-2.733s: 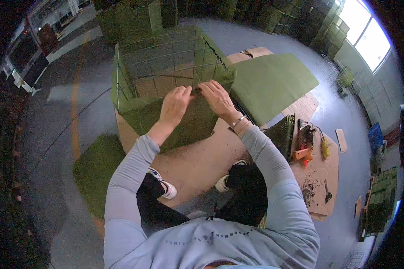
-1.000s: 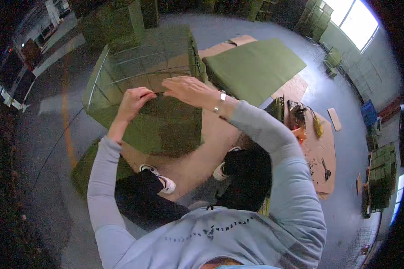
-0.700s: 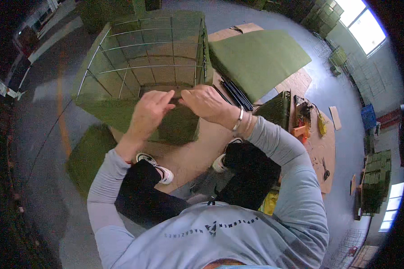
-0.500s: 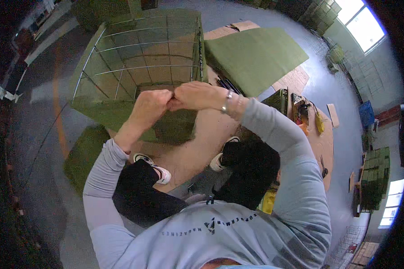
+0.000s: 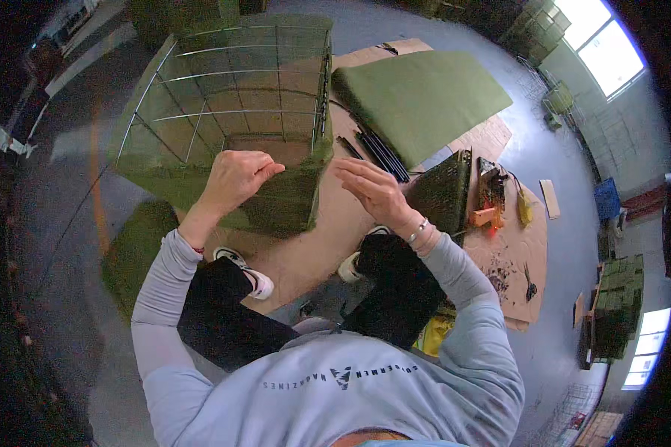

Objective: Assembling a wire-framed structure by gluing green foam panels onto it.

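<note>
Head view, basket: a box-shaped basket of silvery wire grid with green sheet walls (image 5: 294, 197) stands in front of the person, wires showing across its top, on flat brown cardboard (image 5: 313, 257).
Left hand: the left hand (image 5: 237, 179) is at the near rim of the basket; its fingers are clenched, thumb pointing right. From where I stand I cannot tell whether anything thin is pinched in them, or whether they touch the rim.
Right hand: the right hand (image 5: 373, 190) is apart from the left, just beyond the basket's near right corner; its fingers are released and extended, with no object visible in them.
Green sheet: a large, flat green sheet (image 5: 425, 104) lies to the right of the basket.
Black rods: a bundle of slender black rods (image 5: 384, 156) lies between basket and sheet edge.
Tool area: an orange tool (image 5: 484, 217) and dark-handled scissors (image 5: 530, 283) lie farther right.
Step in hand: in my judgement, handwork at the basket's near rim, apparently unfinished.
Next move: two-handed work there would call for bringing the right fingers back to the rim, opposite the left.
</note>
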Tool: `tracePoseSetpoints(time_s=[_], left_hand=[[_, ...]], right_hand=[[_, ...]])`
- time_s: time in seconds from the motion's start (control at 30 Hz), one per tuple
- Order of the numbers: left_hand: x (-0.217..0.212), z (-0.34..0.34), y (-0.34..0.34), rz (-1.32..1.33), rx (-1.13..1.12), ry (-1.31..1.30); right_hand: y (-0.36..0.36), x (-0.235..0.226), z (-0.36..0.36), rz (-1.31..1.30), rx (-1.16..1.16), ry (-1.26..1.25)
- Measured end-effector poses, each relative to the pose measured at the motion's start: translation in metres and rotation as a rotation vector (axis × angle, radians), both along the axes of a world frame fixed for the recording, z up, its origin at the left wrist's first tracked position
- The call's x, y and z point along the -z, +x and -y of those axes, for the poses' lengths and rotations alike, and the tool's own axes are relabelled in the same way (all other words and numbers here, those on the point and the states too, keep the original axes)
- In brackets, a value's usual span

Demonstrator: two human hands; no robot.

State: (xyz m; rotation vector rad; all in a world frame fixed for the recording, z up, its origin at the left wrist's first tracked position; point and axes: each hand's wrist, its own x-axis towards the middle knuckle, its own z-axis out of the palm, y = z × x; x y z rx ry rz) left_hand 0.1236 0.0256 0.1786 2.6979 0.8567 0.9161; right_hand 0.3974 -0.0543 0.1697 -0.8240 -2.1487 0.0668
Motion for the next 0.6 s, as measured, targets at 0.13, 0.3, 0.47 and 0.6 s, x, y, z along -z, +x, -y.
tracePoseSetpoints(time_s=[0.13, 0.3, 0.47, 0.6], left_hand=[[-0.005, 0.008, 0.003, -0.052, -0.052, -0.087], [-0.014, 0.0, 0.024, -0.021, -0.139, -0.232], [-0.024, -0.033, 0.055, 0.208, 0.112, -0.59], [-0.02, -0.043, 0.061, 0.14, 0.146, -0.814]], right_hand=[[-0.006, 0.0, -0.009, 0.06, -0.015, 0.055], [-0.005, 0.001, -0.023, -0.004, -0.01, -0.024], [-0.013, 0.002, -0.03, -0.086, 0.04, -0.134], [0.003, 0.007, -0.033, -0.168, 0.103, -0.124]])
